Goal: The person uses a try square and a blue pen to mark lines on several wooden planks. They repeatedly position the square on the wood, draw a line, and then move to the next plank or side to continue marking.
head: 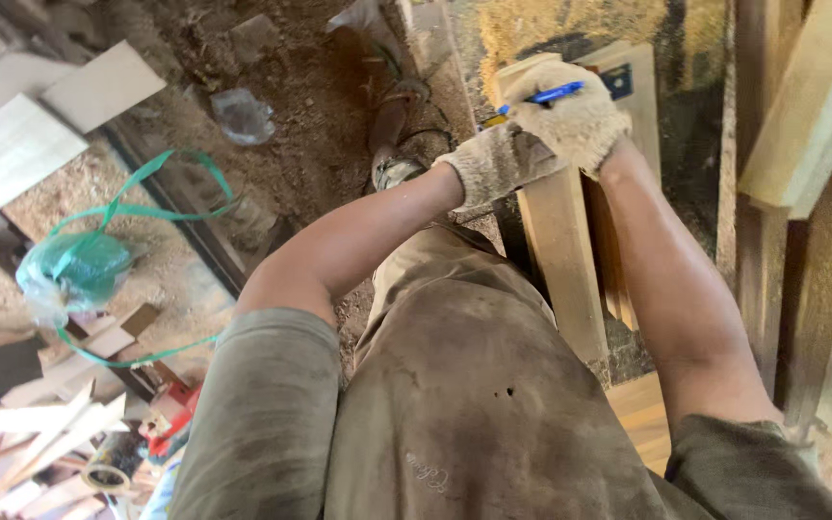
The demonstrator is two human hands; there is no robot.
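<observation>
Small dark-blue square label [617,82] on pale wooden panel, top centre-right, just beside the gloved hands. Green-tinted plastic bag [74,270] on sawdust floor, left. Clear crumpled plastic bag [242,115] upper left. No screens.

Warm, bright daylight from the top; soft shadows on the shirt; slight blur and stretching toward edges

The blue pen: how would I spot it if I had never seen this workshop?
Find the pale wooden plank running up the middle of the head view, between the person's two forearms. At its far end two gloved hands meet, and the right hand grips the blue pen. It is the only slim, bright blue thing among tan wood and gloves.
</observation>
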